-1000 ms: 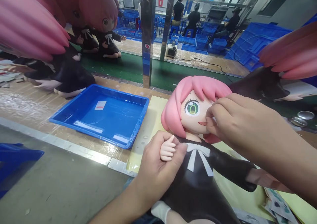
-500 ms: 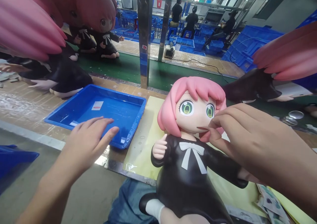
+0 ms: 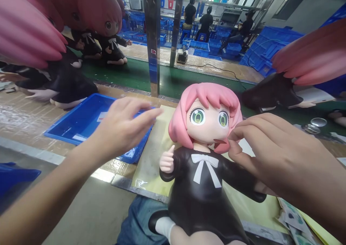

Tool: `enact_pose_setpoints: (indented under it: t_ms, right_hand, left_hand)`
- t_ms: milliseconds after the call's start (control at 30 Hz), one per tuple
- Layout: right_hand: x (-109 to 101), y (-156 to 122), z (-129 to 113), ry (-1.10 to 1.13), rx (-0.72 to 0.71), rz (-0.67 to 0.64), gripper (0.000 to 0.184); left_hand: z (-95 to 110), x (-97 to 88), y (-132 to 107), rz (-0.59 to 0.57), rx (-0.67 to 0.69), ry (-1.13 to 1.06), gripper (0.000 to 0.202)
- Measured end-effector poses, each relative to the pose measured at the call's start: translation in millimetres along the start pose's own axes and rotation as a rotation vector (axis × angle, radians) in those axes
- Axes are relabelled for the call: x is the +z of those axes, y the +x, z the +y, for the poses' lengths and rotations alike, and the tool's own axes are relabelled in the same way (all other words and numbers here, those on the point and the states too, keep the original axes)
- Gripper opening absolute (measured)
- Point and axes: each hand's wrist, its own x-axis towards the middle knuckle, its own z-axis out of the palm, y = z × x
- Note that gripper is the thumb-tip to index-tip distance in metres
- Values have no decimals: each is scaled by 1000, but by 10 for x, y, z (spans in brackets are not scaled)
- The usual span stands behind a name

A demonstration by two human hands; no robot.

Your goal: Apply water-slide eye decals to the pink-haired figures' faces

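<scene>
A big doll (image 3: 205,129) with pink hair, green eyes, a black dress and a white bow sits upright at the bench edge, partly on my lap (image 3: 135,223). My right hand (image 3: 270,151) has its thumb and forefinger pinched against the doll's cheek, beside the mouth and a pink hair lock. Whether something small is between the fingertips is hidden. My left hand (image 3: 123,127) hovers open in the air, fingers spread, above the near corner of a blue tray (image 3: 72,126) and left of the doll's head. It touches nothing.
A yellow mat (image 3: 154,154) lies under the doll. More of the same dolls lie at the left (image 3: 62,82), the back (image 3: 110,28) and the right (image 3: 273,91). A metal post (image 3: 151,39) stands behind the tray. Printed sheets (image 3: 294,216) lie at the lower right. People (image 3: 207,19) sit far behind.
My left hand let go of the doll's raised hand, swung left over the tray and now rises toward the doll's head. My right hand slid from the eye down to the cheek.
</scene>
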Motion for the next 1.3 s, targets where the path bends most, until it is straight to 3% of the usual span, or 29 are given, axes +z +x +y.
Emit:
enact_pose_setpoints:
  t_ms: [100, 167, 300, 467, 633, 700, 800, 967, 1100, 1300]
  right_hand:
    - [6, -58, 10, 0, 12, 5, 22]
    - [9, -92, 15, 18, 61, 13, 23]
    - [10, -140, 20, 49, 114, 13, 25]
    - [33, -141, 15, 55, 123, 16, 25]
    - [43, -150, 6, 35, 116, 15, 24]
    - [42, -166, 13, 50, 131, 15, 21]
    - [58, -162, 58, 86, 180, 27, 19]
    - [151, -9, 255, 174, 156, -31, 44]
    - [237, 122, 411, 210, 13, -74, 53]
    - [274, 191, 461, 219, -65, -90, 58]
  left_hand:
    - [72, 205, 482, 143, 407, 21, 48]
    - [149, 357, 704, 174, 543, 21, 45]
    - [293, 549, 862, 212, 609, -29, 33]
    - [304, 544, 813, 212, 670, -39, 37]
    - [266, 552, 724, 249, 547, 65, 40]
    - [295, 573, 649, 237, 493, 28, 44]
    - [402, 605, 524, 233, 366, -139, 34]
    - [588, 649, 429, 288, 108, -353, 17]
    - [622, 664, 440, 308, 86, -371, 13]
    - [624, 649, 438, 302, 78, -353, 11]
